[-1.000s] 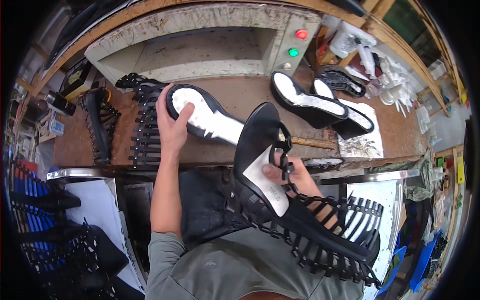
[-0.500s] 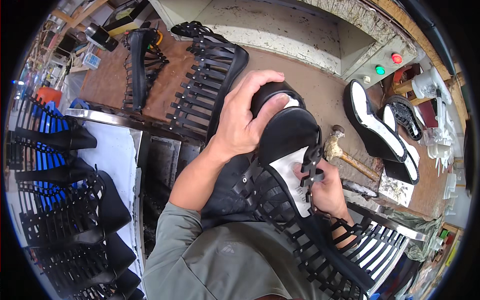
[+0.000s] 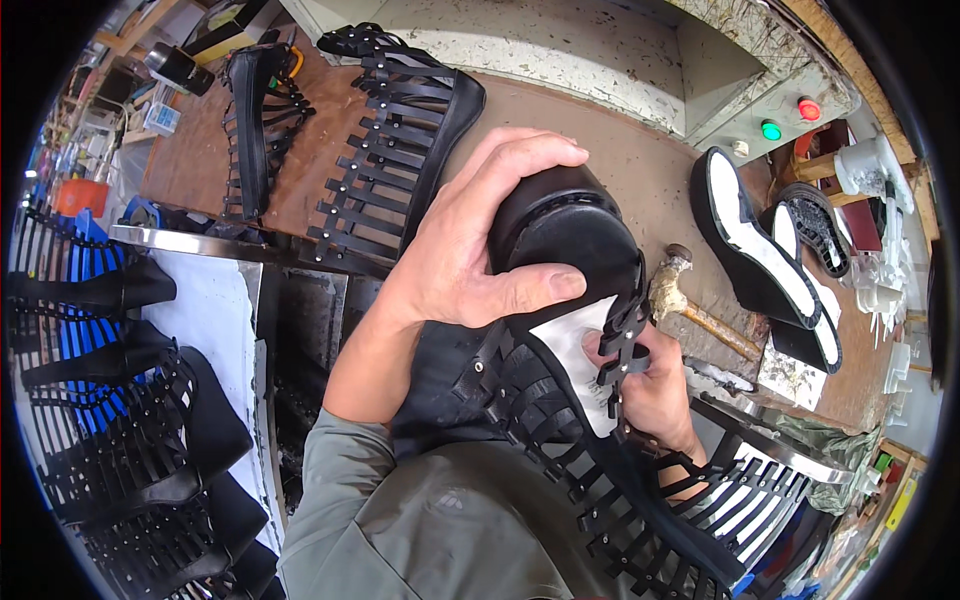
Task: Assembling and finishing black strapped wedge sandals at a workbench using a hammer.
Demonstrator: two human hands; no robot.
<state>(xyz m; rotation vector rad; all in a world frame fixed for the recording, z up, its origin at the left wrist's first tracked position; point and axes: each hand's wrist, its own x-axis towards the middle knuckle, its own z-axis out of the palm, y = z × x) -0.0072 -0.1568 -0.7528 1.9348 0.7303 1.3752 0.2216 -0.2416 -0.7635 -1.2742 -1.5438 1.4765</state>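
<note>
My left hand (image 3: 470, 250) grips the rounded black sole piece (image 3: 570, 235) at the toe end of a black strappy boot upper (image 3: 600, 470) that lies across my lap. My right hand (image 3: 655, 385) holds the same boot from the right side, fingers on the buckled straps beside its white insole (image 3: 580, 350). The boot's long laddered shaft runs down to the lower right.
A hammer (image 3: 690, 300) lies on the brown workbench (image 3: 620, 160) just right of my hands. Two more strappy boot uppers (image 3: 400, 140) lie on the bench at upper left, white-lined soles (image 3: 760, 255) at right. A machine housing with red and green buttons (image 3: 785, 120) stands behind. Finished boots (image 3: 120, 400) fill racks at left.
My left hand took a black sole from the bench and brought it onto the boot's toe end; the view has swung left and closer. My right hand keeps holding the boot.
</note>
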